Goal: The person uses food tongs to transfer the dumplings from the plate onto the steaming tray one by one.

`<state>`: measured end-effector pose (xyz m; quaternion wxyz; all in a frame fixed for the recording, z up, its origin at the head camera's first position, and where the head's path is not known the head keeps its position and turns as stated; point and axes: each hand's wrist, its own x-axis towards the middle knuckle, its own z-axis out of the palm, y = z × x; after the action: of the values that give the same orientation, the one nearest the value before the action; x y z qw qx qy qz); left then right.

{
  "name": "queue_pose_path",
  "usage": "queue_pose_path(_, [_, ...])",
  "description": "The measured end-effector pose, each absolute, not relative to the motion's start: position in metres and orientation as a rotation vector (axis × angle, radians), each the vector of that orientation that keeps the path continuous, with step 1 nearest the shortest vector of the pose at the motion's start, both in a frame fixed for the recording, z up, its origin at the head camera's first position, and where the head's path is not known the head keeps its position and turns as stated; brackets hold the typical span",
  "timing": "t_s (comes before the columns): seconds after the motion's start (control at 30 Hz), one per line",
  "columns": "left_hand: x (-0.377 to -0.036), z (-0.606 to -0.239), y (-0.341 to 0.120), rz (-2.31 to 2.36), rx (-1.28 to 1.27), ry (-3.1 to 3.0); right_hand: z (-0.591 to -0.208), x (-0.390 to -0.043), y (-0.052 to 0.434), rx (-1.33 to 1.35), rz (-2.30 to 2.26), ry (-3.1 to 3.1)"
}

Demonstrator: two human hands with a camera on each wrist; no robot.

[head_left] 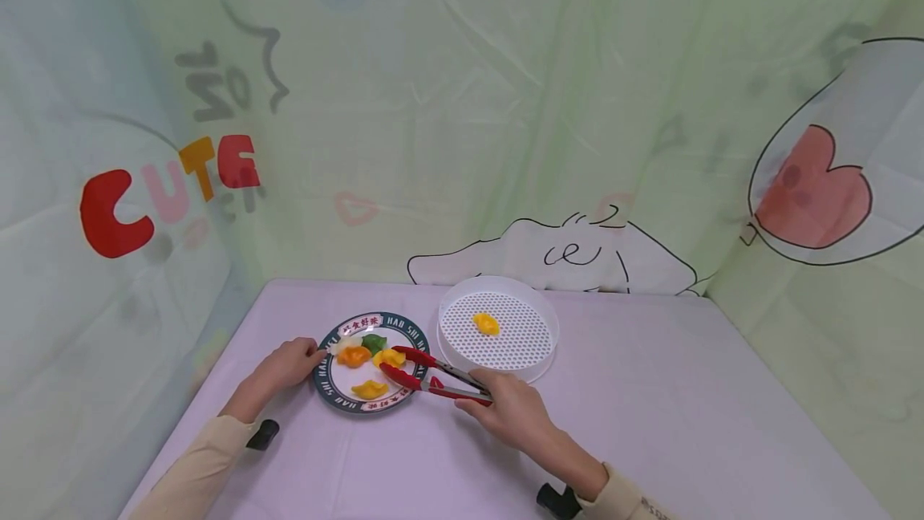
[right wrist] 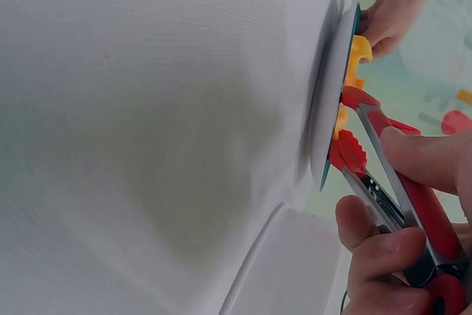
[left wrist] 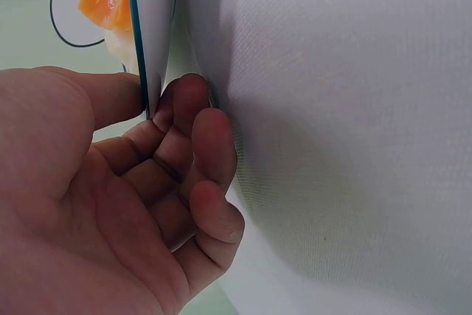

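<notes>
A round plate (head_left: 334,390) with a dark green rim lies on the lilac table and holds several toy dumplings: orange (head_left: 354,355), green (head_left: 374,342), yellow (head_left: 389,358) and another yellow (head_left: 370,389). My left hand (head_left: 289,364) pinches the plate's left rim (left wrist: 139,49) between thumb and fingers. My right hand (head_left: 508,408) grips red tongs (head_left: 426,371) whose tips reach over the plate on either side of the yellow dumpling. In the right wrist view the tongs (right wrist: 383,175) sit at the plate's edge (right wrist: 335,108). A white perforated steamer tray (head_left: 537,307) to the right holds one yellow dumpling (head_left: 486,323).
The lilac tablecloth (head_left: 650,408) spreads wide to the right and front. A printed fabric backdrop (head_left: 462,119) closes in the table at the back and both sides.
</notes>
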<state>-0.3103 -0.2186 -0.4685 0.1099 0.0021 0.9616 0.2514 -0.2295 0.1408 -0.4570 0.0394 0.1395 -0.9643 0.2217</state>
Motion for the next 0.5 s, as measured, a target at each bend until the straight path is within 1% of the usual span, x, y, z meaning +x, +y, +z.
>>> queue_pose_path(0.33, [-0.3088, -0.4670, -0.2178, 0.738, 0.014, 2.832, -0.4574, -0.2271, 0.1423, 0.391, 0.685, -2.961])
queue_pose_path(0.5, [-0.3091, -0.4680, -0.2179, 0.740, 0.007, 2.835, -0.4482, -0.2240, 0.1458, 0.340, 0.700, -2.945])
